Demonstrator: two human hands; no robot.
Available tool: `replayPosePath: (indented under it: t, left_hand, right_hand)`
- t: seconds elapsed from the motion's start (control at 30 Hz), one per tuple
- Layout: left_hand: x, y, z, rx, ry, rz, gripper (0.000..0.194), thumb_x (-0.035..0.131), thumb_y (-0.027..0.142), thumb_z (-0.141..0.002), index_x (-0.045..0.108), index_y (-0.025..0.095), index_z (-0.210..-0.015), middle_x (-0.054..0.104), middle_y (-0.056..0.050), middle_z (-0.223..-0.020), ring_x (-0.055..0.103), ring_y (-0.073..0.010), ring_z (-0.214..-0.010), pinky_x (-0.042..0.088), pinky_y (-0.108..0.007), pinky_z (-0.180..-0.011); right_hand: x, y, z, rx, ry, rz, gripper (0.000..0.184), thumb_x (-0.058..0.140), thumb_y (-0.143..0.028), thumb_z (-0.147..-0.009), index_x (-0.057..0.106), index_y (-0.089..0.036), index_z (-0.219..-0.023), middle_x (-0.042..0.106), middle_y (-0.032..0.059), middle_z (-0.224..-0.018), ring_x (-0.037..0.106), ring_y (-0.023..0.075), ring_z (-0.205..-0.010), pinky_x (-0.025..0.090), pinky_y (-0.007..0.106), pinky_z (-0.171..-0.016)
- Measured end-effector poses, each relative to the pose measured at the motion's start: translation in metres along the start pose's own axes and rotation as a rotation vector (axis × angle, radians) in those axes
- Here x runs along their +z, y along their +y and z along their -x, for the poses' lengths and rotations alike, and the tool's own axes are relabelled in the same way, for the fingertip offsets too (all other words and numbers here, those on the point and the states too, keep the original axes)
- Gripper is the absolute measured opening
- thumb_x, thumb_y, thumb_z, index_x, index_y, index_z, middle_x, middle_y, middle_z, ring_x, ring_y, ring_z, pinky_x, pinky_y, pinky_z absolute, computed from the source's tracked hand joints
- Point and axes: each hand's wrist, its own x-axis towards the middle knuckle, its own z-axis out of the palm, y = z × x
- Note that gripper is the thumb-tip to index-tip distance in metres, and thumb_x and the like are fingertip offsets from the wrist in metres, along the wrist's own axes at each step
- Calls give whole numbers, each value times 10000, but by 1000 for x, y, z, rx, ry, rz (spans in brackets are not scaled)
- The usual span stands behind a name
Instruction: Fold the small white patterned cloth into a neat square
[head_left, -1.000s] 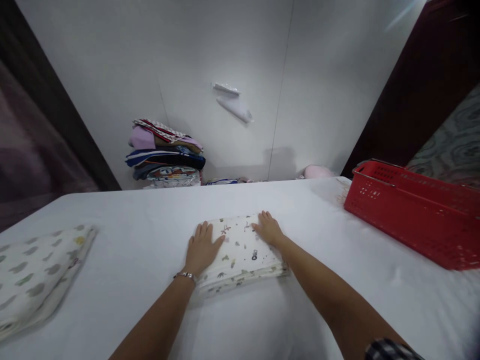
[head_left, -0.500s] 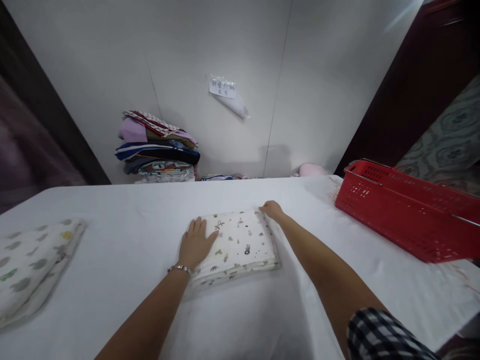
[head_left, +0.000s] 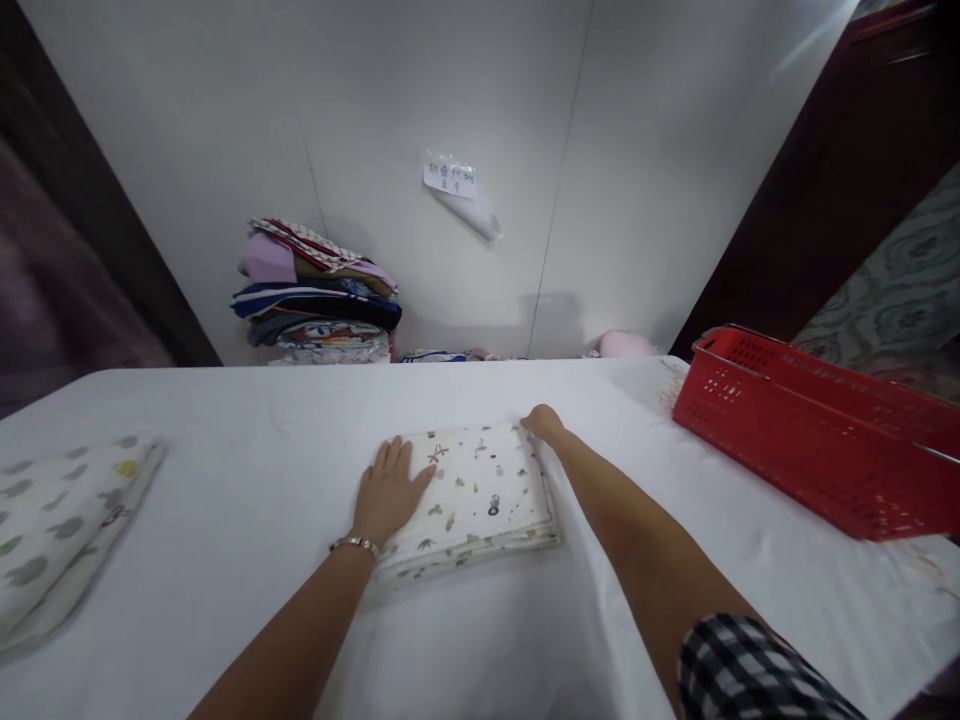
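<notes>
A folded white cloth with small printed figures (head_left: 480, 492) lies in the middle of the white-covered table (head_left: 262, 470). My left hand (head_left: 388, 490) rests flat on its left edge, fingers stretched out, a bracelet at the wrist. My right hand (head_left: 544, 422) is at the cloth's far right corner with the fingers curled over the edge; whether it grips the cloth is not clear.
A second folded cloth with grey-green shapes (head_left: 52, 520) lies at the table's left edge. A red plastic basket (head_left: 817, 425) stands on the right. A stack of folded clothes (head_left: 319, 295) sits behind the table against the white wall, below a paper note (head_left: 448, 178).
My right hand slid from the top of the cloth to its far right corner and curled. The left hand stays flat on the left edge. The view shifted slightly.
</notes>
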Motion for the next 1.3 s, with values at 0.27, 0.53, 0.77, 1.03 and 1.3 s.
replayPosePath:
  t: [0.27,0.53,0.77,1.03,1.3]
  left_hand:
    - [9,-5,-1,27,46,-4,749,245,616,-850,337,109,-1394,222,-110,-1500,151,-279,-1380,245,-444,-1067]
    - [8,-2,3,14,52,-7,716,274,596,-859,347,124,-1391,231,-108,-1497,161,-273,-1380,257,-440,-1067]
    - [9,-1,2,19,53,-2,698,274,581,-865,340,134,-1396,215,-112,-1500,149,-282,-1383,243,-460,-1068]
    - [0,16,51,131,-21,-37,715,271,604,-857,350,142,-1397,253,-108,-1486,144,-281,-1385,87,-505,-1111]
    - [-2,21,69,108,-91,73,689,307,564,-865,336,129,-1398,223,-115,-1494,127,-272,-1389,74,-501,-1114]
  right_hand:
    - [-6,-12,24,-89,47,35,331,487,-316,-869,607,-116,-1104,608,155,-1160,561,251,-1076,431,320,-850]
    - [40,-45,79,-678,37,142,643,303,-554,-903,305,-162,-1412,232,104,-1494,129,265,-1386,112,470,-1096]
    - [67,-25,80,-692,76,206,656,209,-554,-920,272,-144,-1428,212,101,-1496,145,270,-1383,96,474,-1098]
    - [67,-25,79,-697,86,217,649,202,-542,-924,285,-137,-1424,210,99,-1496,143,266,-1385,99,478,-1099]
    - [64,-29,78,-648,-19,149,646,257,-535,-912,279,-142,-1425,202,96,-1501,111,254,-1391,63,475,-1105]
